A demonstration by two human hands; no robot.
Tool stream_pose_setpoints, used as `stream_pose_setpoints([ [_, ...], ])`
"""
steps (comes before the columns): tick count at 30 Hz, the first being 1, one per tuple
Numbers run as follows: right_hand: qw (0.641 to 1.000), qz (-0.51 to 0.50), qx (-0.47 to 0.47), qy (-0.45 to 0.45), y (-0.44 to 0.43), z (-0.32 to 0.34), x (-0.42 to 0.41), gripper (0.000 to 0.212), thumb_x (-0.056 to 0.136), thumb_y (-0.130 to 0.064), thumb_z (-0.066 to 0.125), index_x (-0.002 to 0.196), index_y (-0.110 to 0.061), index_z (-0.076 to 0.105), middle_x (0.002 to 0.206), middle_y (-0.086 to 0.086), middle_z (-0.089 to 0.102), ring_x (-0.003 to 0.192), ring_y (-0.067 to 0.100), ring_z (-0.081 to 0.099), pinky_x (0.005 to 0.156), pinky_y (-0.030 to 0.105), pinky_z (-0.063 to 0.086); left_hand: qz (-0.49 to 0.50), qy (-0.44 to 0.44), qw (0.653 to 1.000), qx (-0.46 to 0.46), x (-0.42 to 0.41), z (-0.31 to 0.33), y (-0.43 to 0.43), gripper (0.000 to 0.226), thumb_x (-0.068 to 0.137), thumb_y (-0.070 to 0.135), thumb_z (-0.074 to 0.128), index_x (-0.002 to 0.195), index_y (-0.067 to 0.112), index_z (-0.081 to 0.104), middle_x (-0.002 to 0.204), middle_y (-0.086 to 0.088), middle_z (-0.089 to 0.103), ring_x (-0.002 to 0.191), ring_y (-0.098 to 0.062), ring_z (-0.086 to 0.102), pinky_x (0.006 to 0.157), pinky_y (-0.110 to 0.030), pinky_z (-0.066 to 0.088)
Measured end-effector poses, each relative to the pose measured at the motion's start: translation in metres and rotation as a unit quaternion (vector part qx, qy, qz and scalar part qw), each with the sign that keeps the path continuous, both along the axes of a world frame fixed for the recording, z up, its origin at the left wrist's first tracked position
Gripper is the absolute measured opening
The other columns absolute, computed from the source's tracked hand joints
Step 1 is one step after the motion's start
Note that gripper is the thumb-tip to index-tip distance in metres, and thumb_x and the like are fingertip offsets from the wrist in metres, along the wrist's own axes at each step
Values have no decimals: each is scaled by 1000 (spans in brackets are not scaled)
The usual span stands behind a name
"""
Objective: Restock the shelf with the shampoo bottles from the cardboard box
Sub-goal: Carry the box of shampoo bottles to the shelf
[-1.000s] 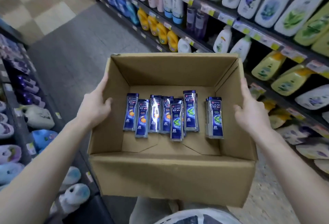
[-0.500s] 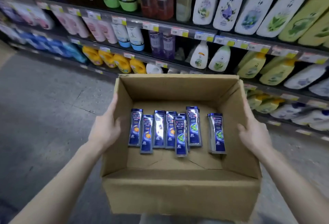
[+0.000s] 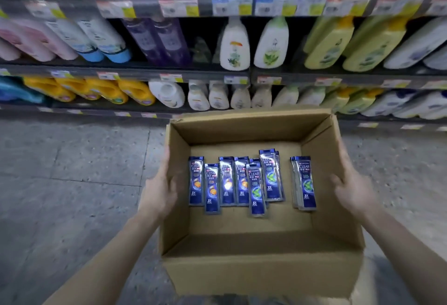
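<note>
I carry an open cardboard box (image 3: 261, 273) in front of me, facing the shelf (image 3: 135, 71). Several slim blue Clear shampoo bottles (image 3: 227, 181) lie flat in a row on its bottom, and one more pair (image 3: 305, 182) lies apart to the right. My left hand (image 3: 159, 188) grips the box's left wall, thumb inside and fingers outside. On the opposite wall my right hand (image 3: 354, 189) holds the box the same way.
The shelf rows carry large bottles: pink, white and purple ones (image 3: 154, 38) in the middle row, yellow and white ones (image 3: 167, 91) below, with price tags along the edges. A dark gap (image 3: 200, 38) sits between the purple and white bottles. Grey floor (image 3: 72, 171) lies to the left.
I have turned from looking down the aisle to facing the shelf head-on and come closer. The box stays in both hands; the bottles inside have barely shifted.
</note>
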State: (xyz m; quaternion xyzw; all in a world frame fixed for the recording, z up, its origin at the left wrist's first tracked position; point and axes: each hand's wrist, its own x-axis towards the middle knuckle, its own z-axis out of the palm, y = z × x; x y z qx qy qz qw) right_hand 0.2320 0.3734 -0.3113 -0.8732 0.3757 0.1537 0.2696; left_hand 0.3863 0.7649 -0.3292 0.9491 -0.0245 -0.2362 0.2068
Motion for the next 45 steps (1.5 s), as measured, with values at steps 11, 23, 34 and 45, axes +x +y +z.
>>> stream_pose_setpoints([
  [11, 994, -53, 77, 59, -56, -173, 29, 96, 103, -8, 48, 151, -56, -21, 131, 21, 64, 105, 35, 66, 96, 44, 50, -52, 37, 994, 87, 55, -171, -74, 107, 102, 14, 59, 155, 57, -22, 114, -26, 75, 91, -39, 75, 85, -52, 62],
  [23, 987, -67, 126, 74, -38, -337, 80, 109, 96, 1, 54, 151, -55, -21, 110, 19, 68, 79, 24, 59, 93, 43, 55, -73, 29, 985, 151, 107, -334, -58, 101, 104, 15, 56, 158, 52, -21, 122, -32, 69, 92, -46, 72, 81, -54, 60],
  [34, 986, -61, 122, 101, 15, -405, 126, 111, 95, -1, 58, 152, -52, -22, 70, -2, 44, 61, 12, 49, 81, 37, 52, -56, 50, 982, 172, 145, -403, -12, 101, 105, 15, 55, 157, 53, -23, 125, -35, 67, 100, -48, 71, 88, -59, 59],
  [45, 988, -93, 91, 88, 48, -412, 156, 111, 94, 5, 54, 151, -56, -20, 108, 16, 66, 65, 17, 58, 72, 35, 57, -38, 24, 987, 156, 177, -420, 4, 96, 104, 14, 56, 162, 46, -13, 112, -34, 69, 89, -48, 69, 75, -55, 59],
])
